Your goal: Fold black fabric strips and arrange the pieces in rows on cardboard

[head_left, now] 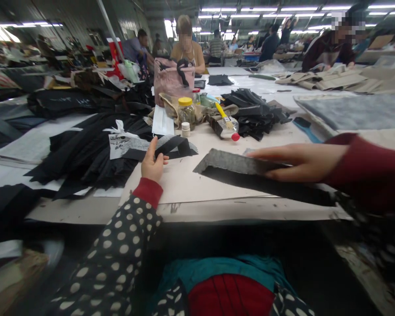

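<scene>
My left hand (pixel 153 164) rests at the near edge of some black and grey fabric strips (pixel 177 147), its index finger stretched out and the thumb apart. To the right, my right hand (pixel 292 162) lies over a grey piece (pixel 227 161) on top of a black fabric piece (pixel 243 181), fingers stretched leftward and the thumb below; it is slightly blurred. A large pile of black fabric strips (pixel 85 149) with a white tie and a printed label (pixel 118 147) lies left of my left hand.
Behind stand a yellow-lidded jar (pixel 186 115), a small white bottle (pixel 185 130), a yellow brush (pixel 222 112) on a clear bottle with a red cap (pixel 235 137), a pink bag (pixel 174 79) and more black pieces (pixel 253 109). People work at tables farther back.
</scene>
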`<state>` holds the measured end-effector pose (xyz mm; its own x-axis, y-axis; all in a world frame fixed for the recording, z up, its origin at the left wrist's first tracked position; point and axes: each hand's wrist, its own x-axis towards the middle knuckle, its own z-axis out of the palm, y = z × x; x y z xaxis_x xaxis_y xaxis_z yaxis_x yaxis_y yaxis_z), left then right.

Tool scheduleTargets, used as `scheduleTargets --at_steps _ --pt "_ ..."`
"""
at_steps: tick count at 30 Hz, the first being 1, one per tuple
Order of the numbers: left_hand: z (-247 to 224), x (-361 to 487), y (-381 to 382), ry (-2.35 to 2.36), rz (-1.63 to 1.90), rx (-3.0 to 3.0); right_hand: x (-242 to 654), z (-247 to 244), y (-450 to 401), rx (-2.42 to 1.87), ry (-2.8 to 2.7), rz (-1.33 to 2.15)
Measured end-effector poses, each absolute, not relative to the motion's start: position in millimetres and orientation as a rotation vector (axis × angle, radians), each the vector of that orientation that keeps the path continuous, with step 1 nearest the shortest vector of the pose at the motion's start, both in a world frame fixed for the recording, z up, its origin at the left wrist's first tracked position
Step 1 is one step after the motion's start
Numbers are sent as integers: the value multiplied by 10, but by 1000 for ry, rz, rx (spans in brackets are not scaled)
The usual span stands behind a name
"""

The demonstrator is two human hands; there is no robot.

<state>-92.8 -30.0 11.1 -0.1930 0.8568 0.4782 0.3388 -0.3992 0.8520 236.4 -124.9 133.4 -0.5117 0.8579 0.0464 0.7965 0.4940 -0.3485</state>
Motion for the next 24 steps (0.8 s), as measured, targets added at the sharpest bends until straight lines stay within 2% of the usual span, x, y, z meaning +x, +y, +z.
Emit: scheduleTargets --at_steps 3,8,12,17,20,24 --pt "78 -953 -287 1377 1636 1644 2004 953 -776 -1449 -2863 521" --pt "61 -994 -266 1380 1608 1608 1787 560 -539 -1434 -2797 37" --pt "72 -989 -266 1372 1616 1585 1825 514 -701 -1300 -2762 106" --pt "142 -983 -257 1373 1671 1547 1820 293 -948 -1363 -2714 148" --pt "468 -1022 -316 1435 1839 1480 1821 189 -1027 -1377 -2619 112" --pt "1212 -1029 -552 1281 2276 1526 1834 146 -1079 -1357 -2596 92"
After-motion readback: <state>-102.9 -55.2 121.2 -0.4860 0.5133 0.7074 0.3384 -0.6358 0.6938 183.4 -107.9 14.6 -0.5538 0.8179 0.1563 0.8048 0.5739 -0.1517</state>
